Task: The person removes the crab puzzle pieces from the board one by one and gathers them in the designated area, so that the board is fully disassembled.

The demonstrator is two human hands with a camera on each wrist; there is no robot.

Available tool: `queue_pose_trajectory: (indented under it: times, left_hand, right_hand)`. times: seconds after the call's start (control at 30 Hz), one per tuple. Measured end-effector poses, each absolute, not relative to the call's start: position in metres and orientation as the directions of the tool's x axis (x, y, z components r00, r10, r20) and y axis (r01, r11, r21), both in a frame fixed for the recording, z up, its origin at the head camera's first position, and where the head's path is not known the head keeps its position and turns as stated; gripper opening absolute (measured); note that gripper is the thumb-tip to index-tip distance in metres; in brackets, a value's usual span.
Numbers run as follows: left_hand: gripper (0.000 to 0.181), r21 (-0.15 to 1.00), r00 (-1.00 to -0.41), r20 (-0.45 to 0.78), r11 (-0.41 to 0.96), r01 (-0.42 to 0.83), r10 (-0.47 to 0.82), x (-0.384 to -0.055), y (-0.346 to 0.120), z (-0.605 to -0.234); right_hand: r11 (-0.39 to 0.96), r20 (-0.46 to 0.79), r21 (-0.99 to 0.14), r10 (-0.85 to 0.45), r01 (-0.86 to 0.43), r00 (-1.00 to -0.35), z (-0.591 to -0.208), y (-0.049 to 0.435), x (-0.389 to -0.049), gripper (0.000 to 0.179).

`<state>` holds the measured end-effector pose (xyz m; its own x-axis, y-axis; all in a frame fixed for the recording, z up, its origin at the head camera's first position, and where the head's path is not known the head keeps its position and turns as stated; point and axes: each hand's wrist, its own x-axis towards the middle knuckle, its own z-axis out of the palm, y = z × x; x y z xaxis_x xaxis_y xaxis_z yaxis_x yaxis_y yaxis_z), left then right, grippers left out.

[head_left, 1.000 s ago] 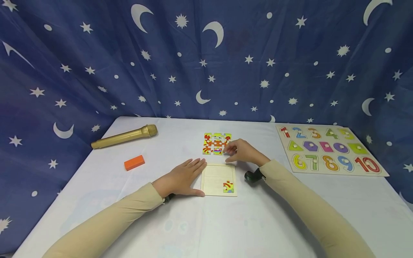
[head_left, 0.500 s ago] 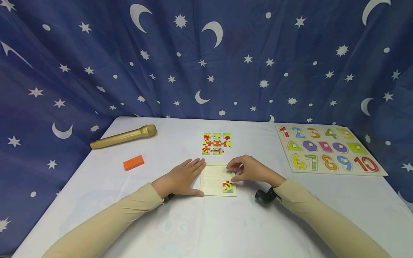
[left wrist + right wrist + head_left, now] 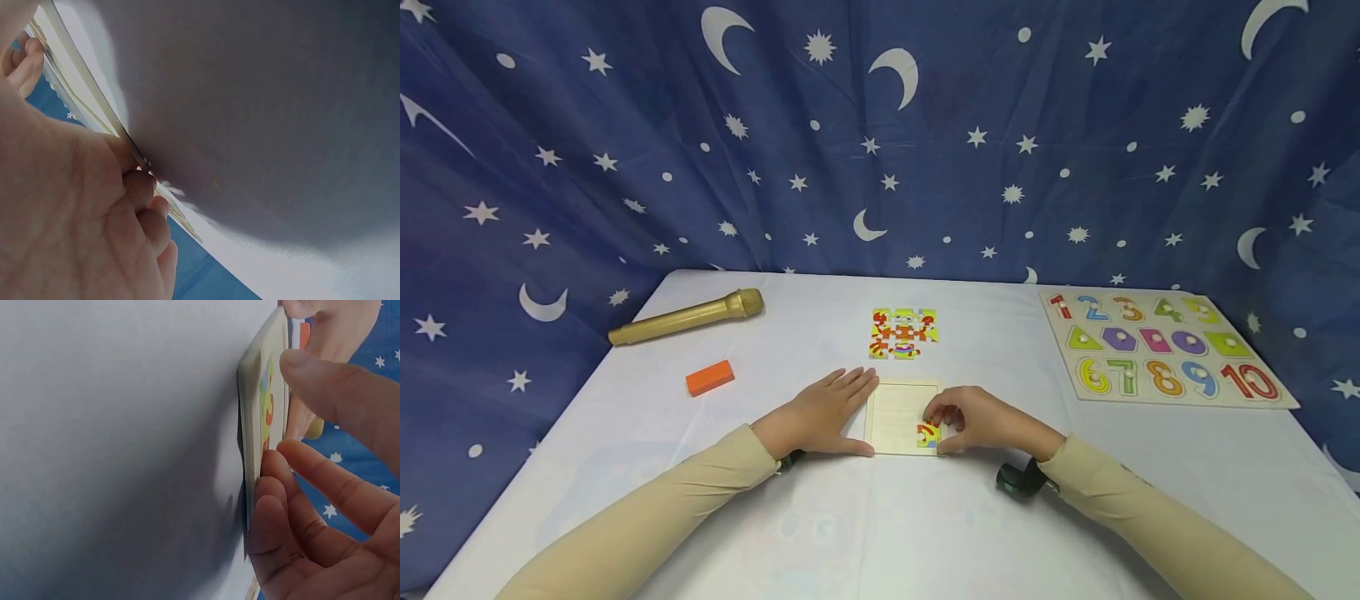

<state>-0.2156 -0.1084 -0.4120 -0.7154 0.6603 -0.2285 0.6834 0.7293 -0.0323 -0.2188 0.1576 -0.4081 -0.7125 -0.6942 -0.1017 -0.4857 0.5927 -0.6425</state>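
A shallow square wooden puzzle tray (image 3: 898, 408) lies on the table in the head view. One yellow, red and green jigsaw piece (image 3: 928, 435) sits in its lower right corner. My left hand (image 3: 820, 414) lies flat with spread fingers at the tray's left edge. My right hand (image 3: 973, 421) bends over the right edge, fingertips at the top of that piece and thumb by the tray's lower right corner. In the right wrist view, a gap separates the thumb (image 3: 300, 362) from the fingers, with the jigsaw piece (image 3: 267, 409) lying in the tray beyond.
Several joined jigsaw pieces (image 3: 904, 333) lie behind the tray. A gold toy microphone (image 3: 688, 320) and an orange block (image 3: 710, 378) are at left. A number and shape puzzle board (image 3: 1165, 350) lies at right, before a blue starry curtain (image 3: 880, 150).
My right hand has come back from the joined pieces to the tray, then moved lower to the piece in its corner. The left hand has stayed put.
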Motion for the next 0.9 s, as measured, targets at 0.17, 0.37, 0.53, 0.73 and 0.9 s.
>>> queue_pose_trajectory:
  times: [0.17, 0.37, 0.53, 0.73, 0.9]
  left_hand:
    - [0.099, -0.036, -0.717, -0.231, 0.731, 0.681, 0.657, -0.2156, -0.1081, -0.4124]
    - [0.098, -0.038, -0.715, -0.227, 0.728, 0.685, 0.661, -0.2156, -0.1081, -0.4119]
    - [0.1, -0.028, -0.707, -0.217, 0.72, 0.694, 0.673, -0.2152, -0.1095, -0.4112]
    - [0.1, -0.045, -0.715, -0.231, 0.727, 0.686, 0.66, -0.2155, -0.1088, -0.4127]
    - [0.1, -0.055, -0.715, -0.234, 0.726, 0.686, 0.658, -0.2162, -0.1076, -0.4138]
  right_hand:
    - [0.604, -0.121, -0.619, -0.704, -0.502, -0.699, -0.4081, 0.1545, -0.2173, 0.036]
    - [0.604, -0.12, -0.604, -0.714, -0.52, -0.69, -0.4094, 0.1529, -0.2182, 0.036]
    - [0.59, -0.105, -0.602, -0.726, -0.538, -0.679, -0.4091, 0.152, -0.2185, 0.036]
    - [0.586, -0.105, -0.602, -0.731, -0.542, -0.674, -0.4086, 0.1521, -0.218, 0.039]
    - [0.58, -0.102, -0.6, -0.739, -0.551, -0.666, -0.409, 0.1525, -0.219, 0.038]
